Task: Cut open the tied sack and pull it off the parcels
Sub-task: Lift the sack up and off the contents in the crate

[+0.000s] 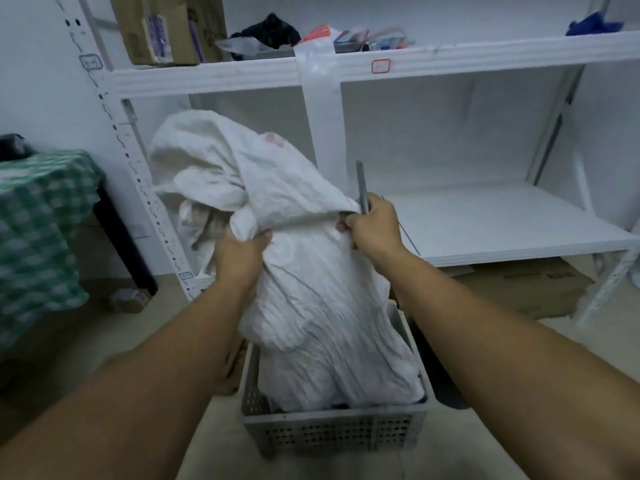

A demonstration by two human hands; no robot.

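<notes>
Sack (311, 271) stands upright in the grey crate (332, 434), its foot against the near wall. We clutch a fold of it in our left hand (239, 254); our right hand (374, 226) pinches cloth while clamping a thin blade (362, 185), tip up. Tugging upward with that blade near could nick our fingers or parcels, which stay hidden inside.

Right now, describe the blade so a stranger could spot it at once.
Start at the white shelving unit ahead, then drop to the white sack standing in the grey perforated crate. The right hand grips the sack's top edge; the blade rises from that fist, the only thin, grey, upright strip there.
</notes>
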